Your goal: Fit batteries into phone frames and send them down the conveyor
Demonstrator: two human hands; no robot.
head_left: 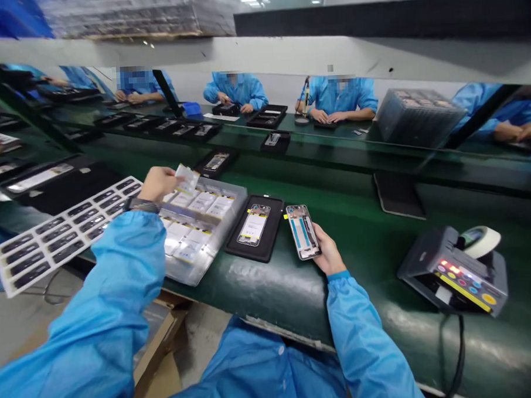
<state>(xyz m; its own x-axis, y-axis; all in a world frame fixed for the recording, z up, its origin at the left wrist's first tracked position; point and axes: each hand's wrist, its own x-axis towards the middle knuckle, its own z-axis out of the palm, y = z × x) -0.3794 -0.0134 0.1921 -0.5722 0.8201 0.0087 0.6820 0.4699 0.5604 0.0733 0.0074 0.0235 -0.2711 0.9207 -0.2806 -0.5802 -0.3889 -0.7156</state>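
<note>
Sleeves (119, 270) — left fingers (171, 178) pinch white pack (188, 178), right fingers (321, 234) phone frame (303, 232) (black tray (271, 231) between).

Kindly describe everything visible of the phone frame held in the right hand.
The phone frame, top angled left, is a thin rectangle with a metallic-looking rim. Inside, two blue strips run lengthwise, with dark parts to their right; a yellow tab juts from the upper left edge. The right hand grips its lower right side, beside the black tray; whether it touches the green table is unclear.
</note>
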